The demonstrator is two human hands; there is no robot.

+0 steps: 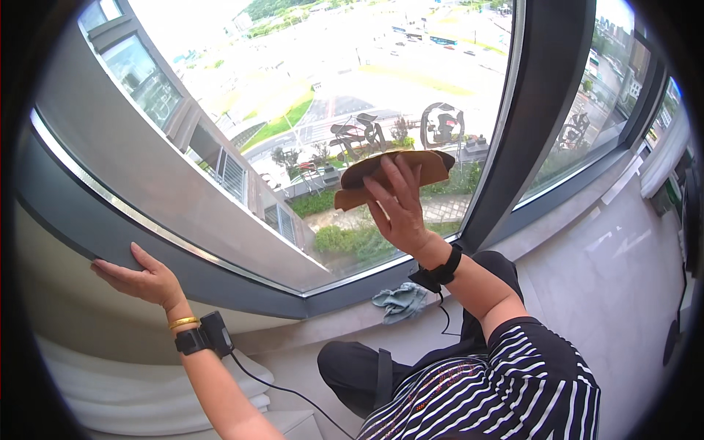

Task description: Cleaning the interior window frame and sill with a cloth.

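Note:
My right hand (400, 212) presses a folded brown cloth (429, 168) to the large window pane (352, 242), with its fingers spread over the cloth. The cloth's edges curl out past the fingertips, and its far face is hidden. On the left, my left hand (142, 279) rests on the dark grey window frame (203, 286), thumb apart from the fingers, holding nothing. Below the frame's corner a crumpled blue-grey cloth (401, 302) lies on the pale stone sill (335, 328).
A thick dark mullion (542, 121) rises right of the pane. White curtain fabric (148, 385) hangs at lower left. Cables (297, 391) run from the wrist-worn devices (217, 333). My bent knee (346, 363) is close to the sill. Glossy pale floor (599, 297) extends right.

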